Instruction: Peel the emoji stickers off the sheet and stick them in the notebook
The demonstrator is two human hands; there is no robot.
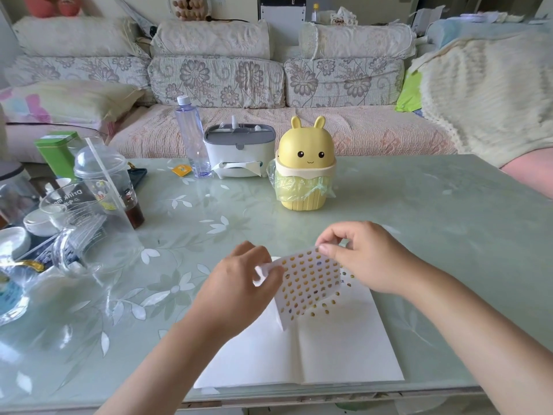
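Lying open at the near edge of the pale green glass worktop, a white blank-paged notebook carries a few stuck yellow emoji stickers near its far right corner. Just above it, tilted, hangs the white sheet of emoji faces. The left hand has its grip clamped on the sheet's left edge, and the right hand has its grip pinched on the top right corner. A yellow rabbit-eared bin stands beyond.

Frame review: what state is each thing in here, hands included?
notebook: open flat, some stickers on right page.
sticker sheet: held tilted above the notebook, mostly full.
left hand: pinches sheet's left edge.
right hand: pinches sheet's top corner.
yellow bin: lid shut.
water bottle: upright, capped.
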